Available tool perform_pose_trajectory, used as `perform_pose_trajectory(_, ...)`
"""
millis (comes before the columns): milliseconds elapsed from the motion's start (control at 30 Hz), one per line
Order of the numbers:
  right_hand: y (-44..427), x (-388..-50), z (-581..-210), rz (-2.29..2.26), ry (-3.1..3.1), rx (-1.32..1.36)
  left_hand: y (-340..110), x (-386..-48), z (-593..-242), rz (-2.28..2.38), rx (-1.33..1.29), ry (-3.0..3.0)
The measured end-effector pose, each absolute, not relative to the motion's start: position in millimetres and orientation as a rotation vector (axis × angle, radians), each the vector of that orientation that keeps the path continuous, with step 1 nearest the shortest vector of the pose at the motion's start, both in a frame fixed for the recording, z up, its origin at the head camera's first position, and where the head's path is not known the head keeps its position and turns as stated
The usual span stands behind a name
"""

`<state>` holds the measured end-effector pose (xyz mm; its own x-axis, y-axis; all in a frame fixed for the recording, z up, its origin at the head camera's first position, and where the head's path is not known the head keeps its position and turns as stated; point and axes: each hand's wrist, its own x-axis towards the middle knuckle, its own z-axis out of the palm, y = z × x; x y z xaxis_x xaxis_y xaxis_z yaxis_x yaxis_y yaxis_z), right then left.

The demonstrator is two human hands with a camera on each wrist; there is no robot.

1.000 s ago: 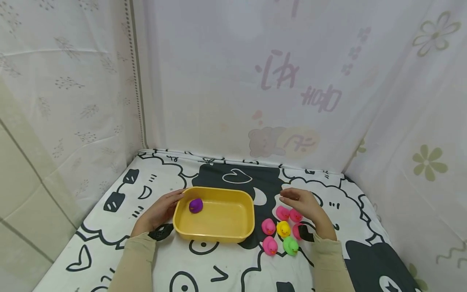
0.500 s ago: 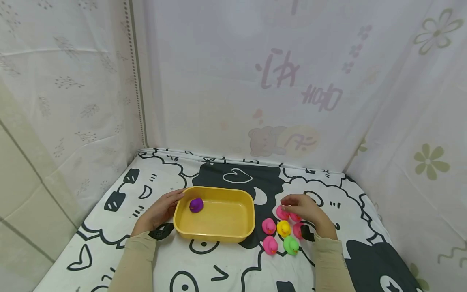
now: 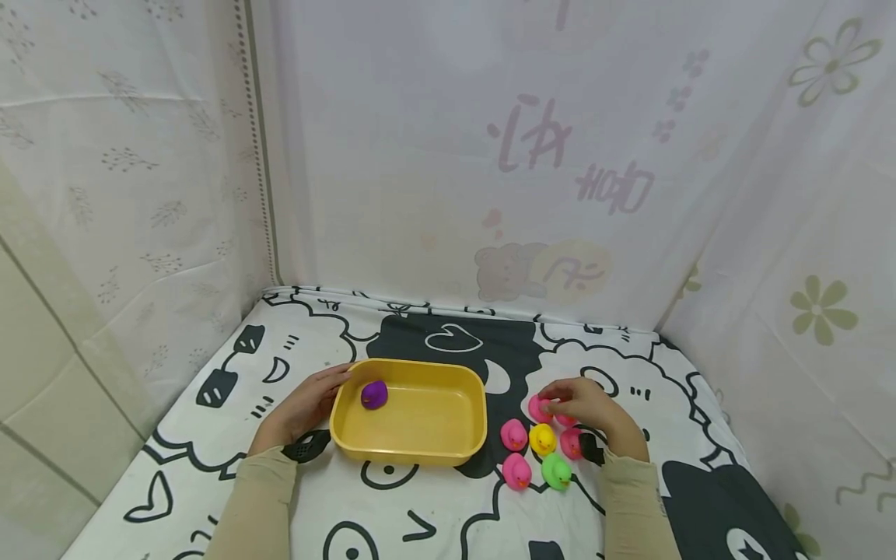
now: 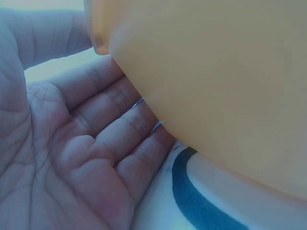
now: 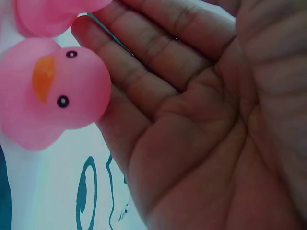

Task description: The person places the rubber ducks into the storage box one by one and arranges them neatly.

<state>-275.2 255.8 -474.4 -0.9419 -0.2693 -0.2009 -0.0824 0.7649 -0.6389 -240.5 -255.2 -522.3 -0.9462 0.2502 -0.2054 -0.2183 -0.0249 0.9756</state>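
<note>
My left hand rests against the left side of the yellow tray, its fingers fairly straight along the outer wall in the left wrist view. A purple duck sits inside the tray. On the right, my right hand has its thumb and fingers around the far-left pink duck, pinching it; in the right wrist view the fingertips meet a pink duck at the top edge. Another pink duck lies beside the fingers.
Close below the right hand are a yellow duck, a green duck and pink ducks on the patterned cloth. A pale curtain hangs behind.
My right hand has come down from above the far pink ducks, and its thumb and fingers have closed around one. The left hand and tray stay in place.
</note>
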Motion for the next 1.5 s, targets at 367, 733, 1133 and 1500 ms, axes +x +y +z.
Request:
perform_pose_trajectory(367, 264, -277, -477, -0.991, 2.644, -0.322, -255, -241, -522, 2.042, 0.027, 1.933)
perform_pose_trajectory(733, 270, -278, -482, -1.032, 2.619, -0.402, -255, -241, -523, 2.044, -0.019, 1.937)
perform_pose_trajectory(1133, 270, -276, -482, -0.996, 2.667, -0.405, -254, -242, -523, 2.040, 0.001, 1.928)
perform_pose_trajectory(1500, 248, -286, -450, -0.957, 2.732, -0.553, -255, -243, -522, 2.031, 0.009, 1.942)
